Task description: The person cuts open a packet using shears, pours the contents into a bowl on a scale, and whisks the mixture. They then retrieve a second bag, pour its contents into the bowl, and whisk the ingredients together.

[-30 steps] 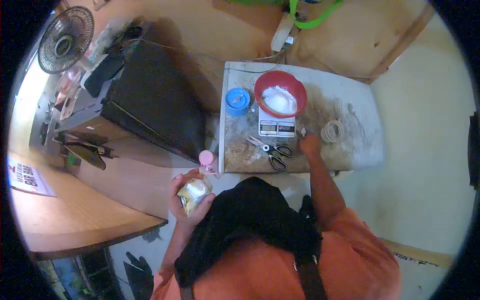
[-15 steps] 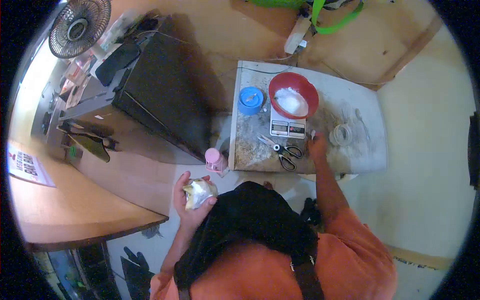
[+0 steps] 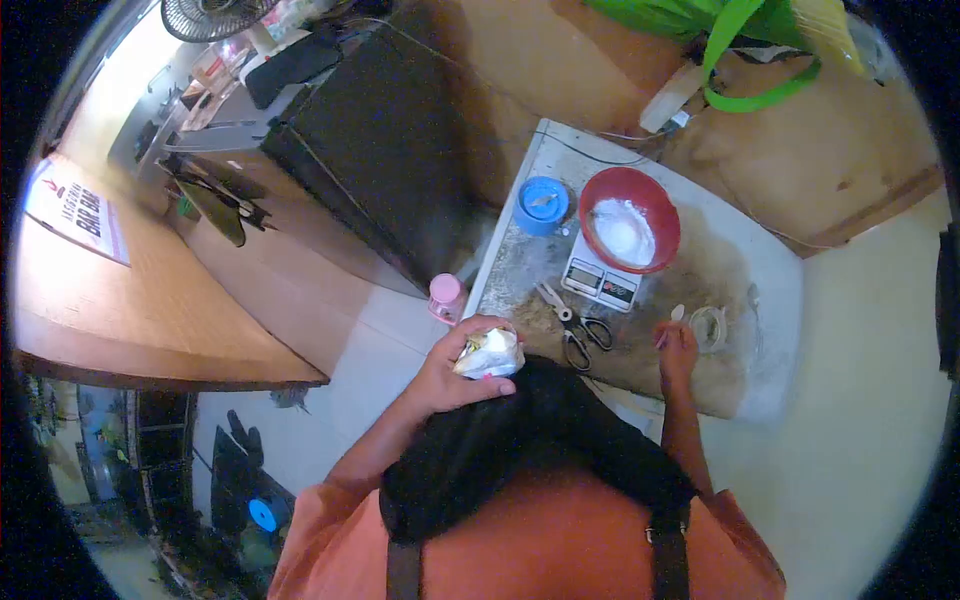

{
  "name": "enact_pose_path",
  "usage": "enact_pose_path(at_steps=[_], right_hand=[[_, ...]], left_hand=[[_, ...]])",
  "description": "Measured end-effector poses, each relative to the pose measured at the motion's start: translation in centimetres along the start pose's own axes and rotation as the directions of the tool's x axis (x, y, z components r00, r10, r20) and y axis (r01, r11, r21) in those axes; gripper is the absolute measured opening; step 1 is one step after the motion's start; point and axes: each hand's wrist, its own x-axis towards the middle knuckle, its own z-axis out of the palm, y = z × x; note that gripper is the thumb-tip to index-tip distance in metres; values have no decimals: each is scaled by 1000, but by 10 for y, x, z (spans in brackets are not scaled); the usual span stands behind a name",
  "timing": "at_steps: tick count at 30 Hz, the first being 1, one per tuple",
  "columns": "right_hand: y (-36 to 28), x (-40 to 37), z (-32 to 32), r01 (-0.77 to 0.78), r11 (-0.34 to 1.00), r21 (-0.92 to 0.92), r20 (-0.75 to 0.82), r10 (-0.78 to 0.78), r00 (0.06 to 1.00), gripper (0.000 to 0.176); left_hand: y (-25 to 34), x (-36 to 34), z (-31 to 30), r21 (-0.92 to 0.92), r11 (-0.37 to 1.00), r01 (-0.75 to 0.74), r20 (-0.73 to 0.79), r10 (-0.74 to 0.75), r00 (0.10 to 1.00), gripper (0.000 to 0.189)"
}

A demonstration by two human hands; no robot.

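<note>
My left hand (image 3: 450, 370) is wrapped round a crumpled white-and-yellow plastic packet (image 3: 490, 354), held in front of my body near the table's front corner. Over the table's right part, my right hand (image 3: 679, 352) is closed on a small spoon (image 3: 678, 312), whose pale bowl sticks out past the fingers. Just right of that hand stands a round clear container (image 3: 709, 328). A red bowl (image 3: 662, 215) with white powder (image 3: 624, 232) rests on a white kitchen scale (image 3: 601, 282). Scissors (image 3: 573, 322) lie open in front of the scale.
A blue-lidded tub (image 3: 542, 206) stands left of the bowl on the stained table (image 3: 500, 285). Another spoon (image 3: 755, 300) lies at the right. A pink-lidded jar (image 3: 446, 295) is beside the table's left edge. A dark cabinet (image 3: 380, 150) bounds the left; a green bag (image 3: 735, 50) hangs above.
The view has shifted and turned. My left hand has come right, closer to the table, with the packet. My right hand remains near the clear container, with the spoon showing more plainly.
</note>
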Motion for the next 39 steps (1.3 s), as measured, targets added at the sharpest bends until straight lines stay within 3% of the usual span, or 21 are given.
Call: enact_pose_path(at_steps=[2, 4, 5, 6, 7, 9, 12, 19, 24, 28, 34, 36, 39], right_hand=[[-47, 0, -12, 11, 996, -91, 56, -6, 998, 16], [-75, 11, -20, 16, 984, -175, 106, 3, 994, 17], [-85, 22, -20, 313, 892, -325, 157, -276, 948, 18], [-94, 35, -19, 572, 692, -440, 252, -516, 819, 20], [-103, 48, -18, 570, 692, -443, 248, -516, 820, 20], [-119, 75, -12, 646, 654, -393, 370, -531, 762, 21], [-128, 107, 5, 638, 613, -467, 491, -420, 763, 18], [-101, 149, 46, 700, 539, -469, 547, -445, 709, 14], [-99, 145, 65, 527, 594, -608, 460, -277, 844, 12], [-90, 150, 73, 545, 565, -619, 478, -279, 833, 12], [-86, 157, 74, 574, 621, -534, 511, -305, 804, 11], [-89, 161, 73, 417, 763, -494, 518, -127, 846, 11], [-88, 172, 68, 354, 857, -376, 582, -79, 809, 12]], left_hand=[[1, 10, 9, 135, 991, 20, -2, -20, 1000, 81], [-3, 19, 17, 110, 994, 14, -2, -13, 1000, 87], [-4, 22, 20, 99, 995, 11, -15, -9, 1000, 92], [-4, 24, 22, 116, 992, 49, -27, -46, 999, 92], [-4, 29, 24, 116, 992, 48, -23, -46, 999, 92], [-2, 37, 25, 321, 945, -67, 36, 58, 998, 82], [-2, 37, 27, 344, 939, -32, 26, 24, 999, 79], [-4, 18, 20, 459, 887, 41, -45, -23, 999, 74], [-6, 10, 15, 366, 930, -16, -104, 58, 993, 68], [-4, 5, 9, 389, 921, 31, -125, 19, 992, 68], [-5, -1, -2, 472, 881, 38, -141, 33, 990, 67], [-11, -2, -6, 358, 934, 16, -188, 56, 981, 68], [-11, 2, -12, 400, 916, -13, -159, 84, 984, 69]])
